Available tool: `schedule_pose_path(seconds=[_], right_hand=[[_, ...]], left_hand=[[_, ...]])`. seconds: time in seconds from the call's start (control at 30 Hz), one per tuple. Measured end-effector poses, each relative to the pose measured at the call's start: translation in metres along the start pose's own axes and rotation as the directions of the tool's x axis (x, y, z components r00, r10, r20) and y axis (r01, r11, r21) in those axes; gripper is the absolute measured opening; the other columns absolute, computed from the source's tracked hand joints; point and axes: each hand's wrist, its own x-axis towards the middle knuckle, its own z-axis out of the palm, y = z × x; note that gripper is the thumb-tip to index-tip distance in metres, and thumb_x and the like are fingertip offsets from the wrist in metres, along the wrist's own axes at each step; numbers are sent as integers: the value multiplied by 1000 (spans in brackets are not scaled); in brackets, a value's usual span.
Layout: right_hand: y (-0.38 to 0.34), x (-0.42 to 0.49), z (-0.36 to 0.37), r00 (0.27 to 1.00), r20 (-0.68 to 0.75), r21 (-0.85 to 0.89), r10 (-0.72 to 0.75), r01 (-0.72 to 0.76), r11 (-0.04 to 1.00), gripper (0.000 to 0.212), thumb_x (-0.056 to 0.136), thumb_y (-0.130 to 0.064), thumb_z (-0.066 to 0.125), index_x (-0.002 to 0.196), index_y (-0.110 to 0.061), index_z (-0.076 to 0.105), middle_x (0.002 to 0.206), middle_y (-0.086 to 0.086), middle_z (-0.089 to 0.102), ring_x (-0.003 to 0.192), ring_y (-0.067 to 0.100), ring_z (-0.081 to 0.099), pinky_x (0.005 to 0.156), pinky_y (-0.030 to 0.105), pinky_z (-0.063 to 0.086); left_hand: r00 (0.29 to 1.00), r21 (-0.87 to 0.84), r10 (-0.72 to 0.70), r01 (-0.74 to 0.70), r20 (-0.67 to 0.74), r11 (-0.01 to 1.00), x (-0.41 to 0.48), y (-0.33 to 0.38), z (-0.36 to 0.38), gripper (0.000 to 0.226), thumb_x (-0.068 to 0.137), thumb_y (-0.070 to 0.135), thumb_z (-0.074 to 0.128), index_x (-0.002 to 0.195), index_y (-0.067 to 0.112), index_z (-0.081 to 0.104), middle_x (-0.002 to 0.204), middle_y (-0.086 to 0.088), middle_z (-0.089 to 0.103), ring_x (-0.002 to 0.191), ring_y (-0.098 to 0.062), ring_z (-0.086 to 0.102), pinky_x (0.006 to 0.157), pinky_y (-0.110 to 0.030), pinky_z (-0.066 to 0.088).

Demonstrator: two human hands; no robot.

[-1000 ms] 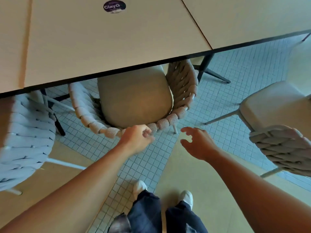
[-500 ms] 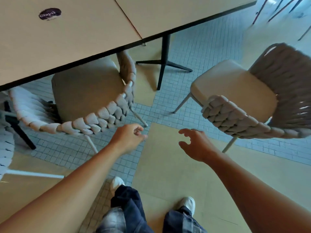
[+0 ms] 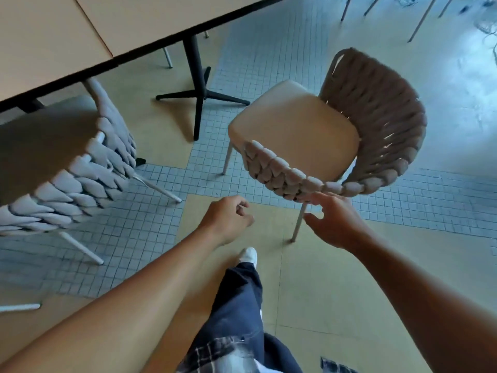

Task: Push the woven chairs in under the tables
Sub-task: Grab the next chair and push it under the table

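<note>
Right, your right hand (image 3: 336, 222), fingers spread, touches the woven chair (image 3: 336, 135) rim at 12 o'clock, left hand (image 3: 228, 219) loosely curled, empty, farther; table (image 3: 161, 25) lies at 10 o'clock.

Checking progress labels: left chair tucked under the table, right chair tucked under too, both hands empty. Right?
Not quite. The head view shows the right chair standing out on the open floor, clear of the table. The left chair is tucked under; the left hand and right hand are empty.
</note>
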Motion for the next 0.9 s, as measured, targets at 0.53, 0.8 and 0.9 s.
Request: schedule_pose_path(seconds=[0.53,0.8,0.9], right_hand=[[166,112,-98,989,50,-277,139,-120,953,45,80,-42,62,125,-37,60,124,-2,63,114,25,54,90,36,41],[229,145,-124,984,181,-313,3,55,948,35,78,-49,58,109,-35,63,120,-8,63,116,23,54,94,41,41],[253,165,-138,965,223,-348,-138,212,913,17,77,-47,59,81,-34,50,100,-10,59,110,23,56,95,43,35]], left_hand=[[996,-52,-1,6,95,999,142,153,123,17,84,26,67,101,21,66,93,5,67,89,-13,61,67,-15,44],[984,-45,-123,130,126,991,172,193,185,19,82,30,70,98,20,65,83,8,62,76,-12,58,60,-20,42],[975,-70,-185,194,126,978,179,208,207,29,79,38,73,100,21,64,91,4,63,82,-16,62,72,-26,51]])
